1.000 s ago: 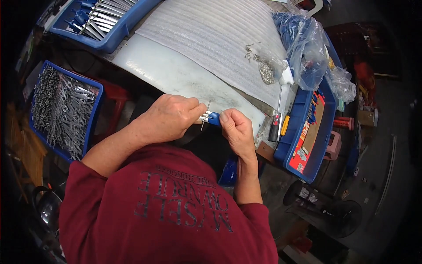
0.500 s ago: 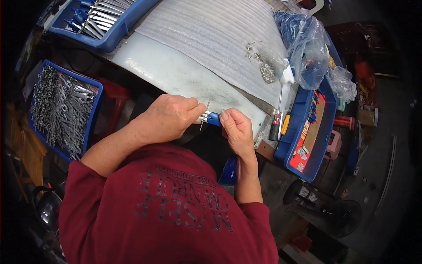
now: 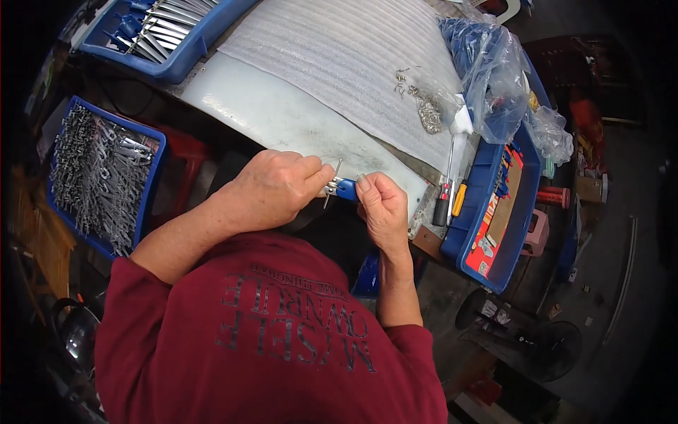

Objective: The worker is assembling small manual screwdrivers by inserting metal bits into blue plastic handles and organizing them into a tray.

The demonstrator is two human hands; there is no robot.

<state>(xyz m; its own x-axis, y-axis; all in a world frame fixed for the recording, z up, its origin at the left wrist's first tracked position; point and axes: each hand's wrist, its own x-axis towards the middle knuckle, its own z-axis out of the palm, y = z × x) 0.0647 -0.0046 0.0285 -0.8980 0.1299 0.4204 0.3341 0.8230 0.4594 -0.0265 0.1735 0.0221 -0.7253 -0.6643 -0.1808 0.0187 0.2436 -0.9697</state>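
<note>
Between my two hands, just off the front edge of the white work board [image 3: 268, 106], is a small tool with a blue handle [image 3: 345, 189] and silvery metal parts, a thin rod standing out crosswise. My left hand [image 3: 281, 185] is closed, thumb and fingers pinched at the metal end. My right hand [image 3: 382, 204] pinches the end of the blue handle between thumb and fingers. Much of the tool is hidden by the fingers, so I cannot tell its exact kind.
On the left, a blue bin [image 3: 106, 177] is heaped with metal parts. Another blue bin [image 3: 176, 67] at the far left holds blue-handled metal pieces. At right are a yellow-handled screwdriver [image 3: 458, 201], a black-and-red-handled screwdriver [image 3: 441, 206], small fasteners [image 3: 429, 115] and a blue tray [image 3: 462, 237].
Both hands and the tool have shifted very slightly to the right, the rod a little more tilted. The grip of each hand looks the same.
</note>
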